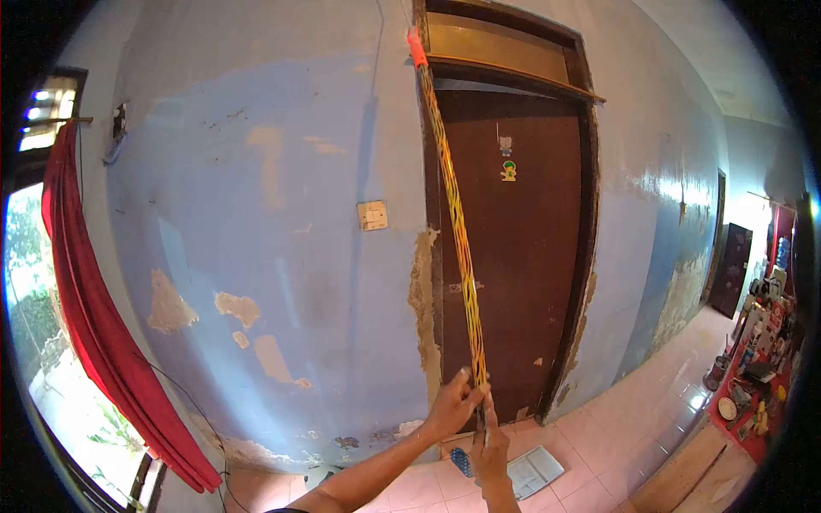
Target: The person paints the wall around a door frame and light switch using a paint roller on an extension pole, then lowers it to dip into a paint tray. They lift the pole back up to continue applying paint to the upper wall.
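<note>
A long pole (462, 248), patterned in yellow, orange and dark streaks, rises from my hands and leans up toward the top left of the door frame. Its far end carries a bright red-orange piece (416, 48), which overlaps the frame and wall edge in this view. My left hand (455, 405) grips the pole near its lower part, fingers wrapped round it. Just below, my right hand (490, 445) is closed on the same pole, with one finger stretched up along it. The pole's bottom end is hidden by my hands.
Behind the pole stands a dark brown door (522, 248) with stickers. A switch (373, 215) sits on the peeling blue wall (256, 188). On the tiled floor lie a white tray (536, 472) and a blue dotted item (461, 462). Red curtain (85, 291) left; cluttered red table (757, 445) right.
</note>
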`<action>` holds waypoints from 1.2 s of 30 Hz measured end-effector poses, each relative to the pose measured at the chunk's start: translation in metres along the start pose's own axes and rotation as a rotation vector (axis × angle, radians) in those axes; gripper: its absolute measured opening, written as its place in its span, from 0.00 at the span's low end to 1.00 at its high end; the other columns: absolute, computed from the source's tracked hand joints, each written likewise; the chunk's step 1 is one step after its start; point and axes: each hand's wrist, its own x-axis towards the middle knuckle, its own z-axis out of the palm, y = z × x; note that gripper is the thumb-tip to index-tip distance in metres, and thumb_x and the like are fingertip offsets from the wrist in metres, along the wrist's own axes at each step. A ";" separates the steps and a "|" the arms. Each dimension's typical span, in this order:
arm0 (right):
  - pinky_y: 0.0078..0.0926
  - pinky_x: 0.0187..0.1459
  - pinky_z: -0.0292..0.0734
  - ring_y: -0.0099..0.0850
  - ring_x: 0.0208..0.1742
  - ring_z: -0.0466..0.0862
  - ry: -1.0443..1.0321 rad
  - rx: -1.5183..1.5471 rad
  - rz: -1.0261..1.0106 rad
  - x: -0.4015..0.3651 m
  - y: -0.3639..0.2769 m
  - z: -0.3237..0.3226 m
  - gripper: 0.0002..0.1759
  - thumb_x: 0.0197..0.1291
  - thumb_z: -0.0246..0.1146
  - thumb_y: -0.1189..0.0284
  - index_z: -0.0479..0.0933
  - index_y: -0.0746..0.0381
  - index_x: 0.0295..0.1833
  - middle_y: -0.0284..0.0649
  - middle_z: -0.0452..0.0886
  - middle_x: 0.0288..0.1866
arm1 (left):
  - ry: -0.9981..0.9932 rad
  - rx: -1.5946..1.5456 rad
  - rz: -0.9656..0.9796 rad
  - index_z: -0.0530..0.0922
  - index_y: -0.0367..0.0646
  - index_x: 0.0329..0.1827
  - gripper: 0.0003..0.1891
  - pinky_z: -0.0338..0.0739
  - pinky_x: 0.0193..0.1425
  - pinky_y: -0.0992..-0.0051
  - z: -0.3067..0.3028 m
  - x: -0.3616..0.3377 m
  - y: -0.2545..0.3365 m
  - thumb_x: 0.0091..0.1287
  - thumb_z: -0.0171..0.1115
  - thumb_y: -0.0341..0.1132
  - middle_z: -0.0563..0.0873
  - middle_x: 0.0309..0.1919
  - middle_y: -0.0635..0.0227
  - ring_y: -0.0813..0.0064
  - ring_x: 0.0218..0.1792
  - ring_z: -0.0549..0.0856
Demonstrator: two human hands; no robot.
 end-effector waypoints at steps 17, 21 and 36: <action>0.42 0.39 0.77 0.56 0.44 0.85 0.122 -0.012 -0.257 0.175 -0.136 -0.007 0.33 0.71 0.47 0.81 0.55 0.49 0.79 0.62 0.82 0.50 | 0.187 0.153 0.274 0.76 0.37 0.36 0.15 0.72 0.33 0.73 -0.065 0.170 0.168 0.73 0.59 0.42 0.78 0.24 0.70 0.82 0.27 0.75; 0.44 0.46 0.78 0.56 0.54 0.82 0.117 0.019 -0.237 0.206 -0.159 -0.010 0.33 0.72 0.46 0.80 0.55 0.48 0.79 0.60 0.81 0.54 | 0.214 0.116 0.316 0.75 0.36 0.33 0.16 0.72 0.33 0.73 -0.075 0.197 0.194 0.72 0.60 0.42 0.78 0.24 0.69 0.80 0.27 0.76; 0.40 0.46 0.80 0.57 0.48 0.84 0.007 -0.043 -0.083 0.006 0.001 0.035 0.32 0.66 0.49 0.83 0.58 0.63 0.76 0.60 0.80 0.57 | 0.027 -0.025 -0.056 0.76 0.33 0.53 0.13 0.77 0.36 0.76 -0.028 -0.001 0.020 0.76 0.55 0.35 0.83 0.31 0.68 0.79 0.33 0.82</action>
